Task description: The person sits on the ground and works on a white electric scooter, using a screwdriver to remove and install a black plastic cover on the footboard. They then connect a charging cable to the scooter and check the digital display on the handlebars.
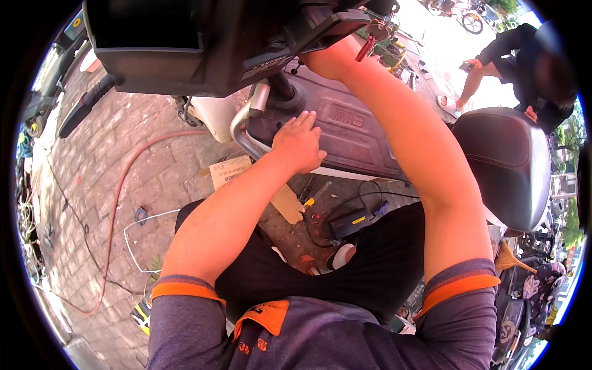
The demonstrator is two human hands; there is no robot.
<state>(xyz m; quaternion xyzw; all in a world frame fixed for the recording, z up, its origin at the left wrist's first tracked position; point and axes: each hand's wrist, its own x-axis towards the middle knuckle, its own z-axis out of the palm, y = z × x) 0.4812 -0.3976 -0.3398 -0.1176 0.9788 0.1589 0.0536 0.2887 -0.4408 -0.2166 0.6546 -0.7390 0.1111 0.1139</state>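
Observation:
My left hand (299, 143) lies over the edge of the dark footboard (361, 132) of an electric scooter, its fingers stretched out and holding nothing. Beside its fingertips a silver curved tube (242, 126) rises along the footboard. My right hand (325, 60) reaches behind the scooter's black front housing (166, 71), close to the far end of the footboard. The housing hides its fingers, so what they touch does not show. A bunch of keys (379, 31) with a red piece hangs just above my right wrist.
The scooter's black seat (502, 154) stands at the right, with another person (524, 68) behind it. Between my legs lie a black box (348, 222) with cables and torn cardboard (287, 205). A reddish hose (120, 191) curves across the paving at left.

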